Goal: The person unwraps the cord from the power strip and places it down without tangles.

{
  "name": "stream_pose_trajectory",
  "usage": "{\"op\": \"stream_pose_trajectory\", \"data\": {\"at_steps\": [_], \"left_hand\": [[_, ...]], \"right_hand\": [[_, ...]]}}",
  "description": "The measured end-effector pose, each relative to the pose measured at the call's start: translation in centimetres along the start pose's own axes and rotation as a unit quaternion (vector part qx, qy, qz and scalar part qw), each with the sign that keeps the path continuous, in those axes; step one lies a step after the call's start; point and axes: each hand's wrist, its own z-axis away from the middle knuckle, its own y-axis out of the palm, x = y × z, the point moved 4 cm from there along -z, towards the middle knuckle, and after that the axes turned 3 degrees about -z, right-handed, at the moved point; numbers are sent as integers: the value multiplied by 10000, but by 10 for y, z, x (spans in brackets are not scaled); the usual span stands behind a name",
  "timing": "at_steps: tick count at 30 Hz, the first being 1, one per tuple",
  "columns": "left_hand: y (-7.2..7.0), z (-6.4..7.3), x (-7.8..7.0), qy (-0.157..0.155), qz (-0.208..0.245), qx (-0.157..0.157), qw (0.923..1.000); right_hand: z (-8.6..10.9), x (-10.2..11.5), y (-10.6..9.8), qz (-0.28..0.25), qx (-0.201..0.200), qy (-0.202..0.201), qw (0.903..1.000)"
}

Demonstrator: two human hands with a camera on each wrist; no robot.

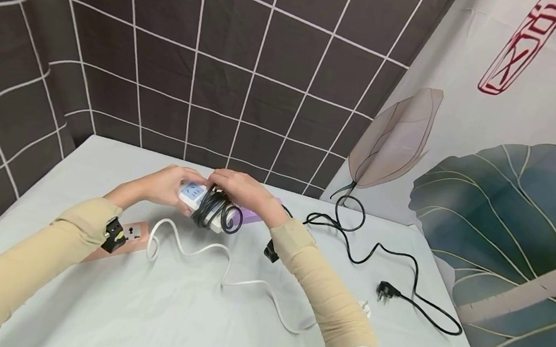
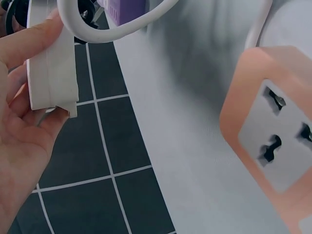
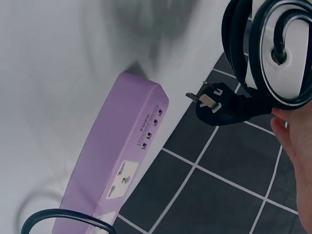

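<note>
A white power strip (image 1: 192,191) with blue socket faces is held up over the far side of the table, its black cord (image 1: 207,209) wound round it in several loops. My left hand (image 1: 169,184) grips the strip's left end, thumb along one side and fingers round the other, as the left wrist view shows. From above, my right hand (image 1: 242,188) holds the strip at the wound cord; its fingertips are partly hidden behind the loops. The cord's black plug (image 3: 214,105) sticks out beside the coil, prongs outward, in the right wrist view.
A purple power strip (image 3: 105,151) lies behind the hands. Left, an orange power strip (image 1: 137,234) lies partly under my left forearm. Its white cord (image 1: 229,264) snakes across the table toward a white plug (image 1: 365,308). Right lies a black cord with a three-pin plug (image 1: 386,290).
</note>
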Motion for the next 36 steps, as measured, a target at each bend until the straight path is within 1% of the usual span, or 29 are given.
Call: {"op": "stream_pose_trajectory", "data": {"at_steps": [3, 5, 8, 12, 13, 15, 18, 21, 24, 26, 29, 31, 34, 36], "left_hand": [[1, 0, 1, 2, 2, 17, 10000], [1, 0, 1, -20, 19, 45, 10000], [0, 0, 0, 25, -18, 33, 10000], [-2, 0, -2, 82, -23, 35, 10000], [-2, 0, -3, 96, -10, 41, 9999], [-3, 0, -3, 116, -12, 44, 9999], [-3, 0, -3, 98, -6, 34, 9999], [-4, 1, -2, 47, -35, 37, 10000], [-5, 3, 0, -20, -21, 6, 10000], [-6, 5, 1, -18, -29, -40, 10000], [-7, 6, 2, -17, -14, -78, 10000], [-7, 7, 3, 18, -47, -73, 10000], [-8, 8, 4, 15, -79, -85, 9999], [-9, 10, 4, 23, -88, -115, 9999]], "right_hand": [[0, -2, 0, -433, 40, 45, 9990], [1, -2, 0, -582, 90, 56, 9982], [1, -1, 0, -564, 96, 21, 9984], [0, 0, -1, -338, 13, -23, 9994], [0, 0, -1, -365, -20, -14, 9993], [-1, -1, -1, -592, -81, 52, 9982], [0, -4, 0, -1248, -88, 329, 9916], [4, -11, 4, -1890, 8, 831, 9785], [10, -20, 10, -2156, 256, 1355, 9667], [15, -24, 15, -2167, 496, 1597, 9618], [20, -28, 19, -2144, 793, 1739, 9579], [22, -30, 20, -2134, 899, 1764, 9567], [22, -30, 21, -2225, 900, 1711, 9556], [21, -30, 21, -2333, 791, 1544, 9568]]}}
